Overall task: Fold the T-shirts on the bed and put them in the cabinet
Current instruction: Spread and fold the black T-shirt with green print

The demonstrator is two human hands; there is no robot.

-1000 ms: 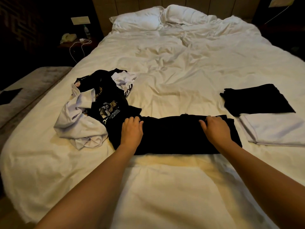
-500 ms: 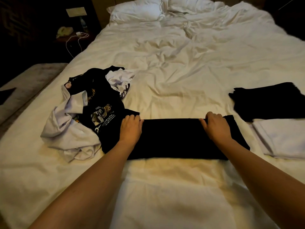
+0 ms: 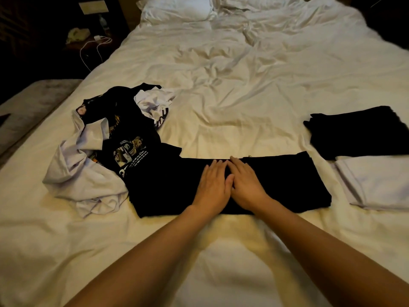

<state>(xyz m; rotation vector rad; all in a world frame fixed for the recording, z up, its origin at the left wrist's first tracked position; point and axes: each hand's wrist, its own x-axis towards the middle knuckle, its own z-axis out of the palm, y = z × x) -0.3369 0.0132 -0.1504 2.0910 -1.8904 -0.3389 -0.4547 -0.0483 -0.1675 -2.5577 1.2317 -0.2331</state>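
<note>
The bed (image 3: 254, 85) fills nearly the whole frame, its white duvet rumpled, with pillows (image 3: 177, 9) along the top edge. At centre left lies a heap of unfolded T-shirts (image 3: 106, 151) — black printed ones tangled with pale ones — so, judging by the pile, several shirts are yet to be folded. Across the middle of the frame stretches the black T-shirt (image 3: 287, 185) now in hand, already narrowed into a long band running left to right; its left end touches the heap. At the right edge sit two finished pieces: a folded black T-shirt (image 3: 354, 134) and, just below it, a folded white T-shirt (image 3: 380, 182). No cabinet is in view, so the putting away looks wholly undone. On the band's middle rest the left hand (image 3: 213, 185) and right hand (image 3: 245, 182), side by side and touching, fingers (image 3: 215, 166) straight and laid flat on the cloth, pinching nothing — pressing it smooth, it seems, ahead of a crosswise fold. In the dark upper left, a cable (image 3: 93, 47) lies on a nightstand.
</note>
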